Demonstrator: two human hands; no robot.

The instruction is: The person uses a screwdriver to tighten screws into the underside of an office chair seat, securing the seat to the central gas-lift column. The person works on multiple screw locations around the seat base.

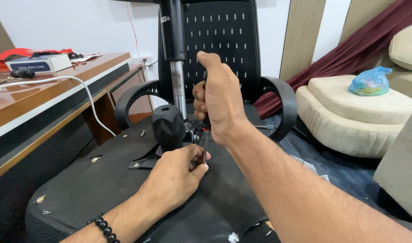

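Gripped tight in the right hand at frame centre is a screwdriver, standing upright with its tip on the underside of an overturned office chair; the left hand just below pinches its shaft. At upper right, a tied blue plastic bag sits on a cream cushion, its contents indistinct.

Two hands counted: left hand, right hand. One screwdriver. One upturned office chair, two armrests seen: one, other. One gas-lift column, one black knob. One loose bolt noted on seat underside. One wooden desk, one white cable, one white box. One blue plastic bag. One bead bracelet.
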